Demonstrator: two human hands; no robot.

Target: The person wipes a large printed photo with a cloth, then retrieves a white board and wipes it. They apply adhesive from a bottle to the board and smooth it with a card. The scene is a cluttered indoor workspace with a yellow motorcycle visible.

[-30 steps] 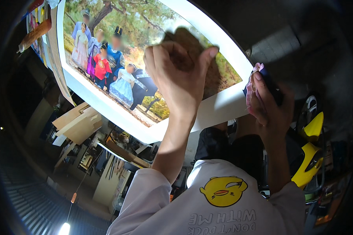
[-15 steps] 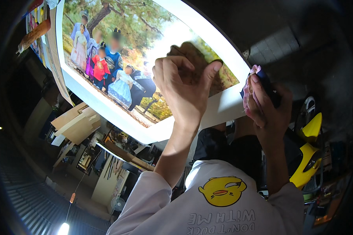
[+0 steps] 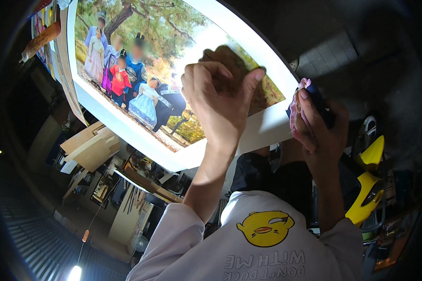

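A large photo print [image 3: 159, 35] with a white border shows a group of people in colourful traditional dress under trees. Over its lower right part hovers or rests my left hand [image 3: 219, 100]; I cannot tell if it touches the surface. Its fingers bend, the thumb stands apart, and nothing shows in its grasp. A dark shadow of that hand falls on the picture. By the print's right corner, my right hand [image 3: 326, 122] grips a pink cloth [image 3: 296, 114] bunched against a dark navy piece whose kind is unclear.
Cardboard or wood sheets [image 3: 91, 147] lie beyond the print's left edge, near a cluttered shelf. A wooden-handled tool [image 3: 41, 41] is at the upper left. Yellow plastic parts [image 3: 366, 196] stand to my right. A lit bulb [image 3: 75, 273] hangs at the lower left.
My left hand has shifted very slightly left over the print. My right hand keeps its hold on the pink cloth almost in place.
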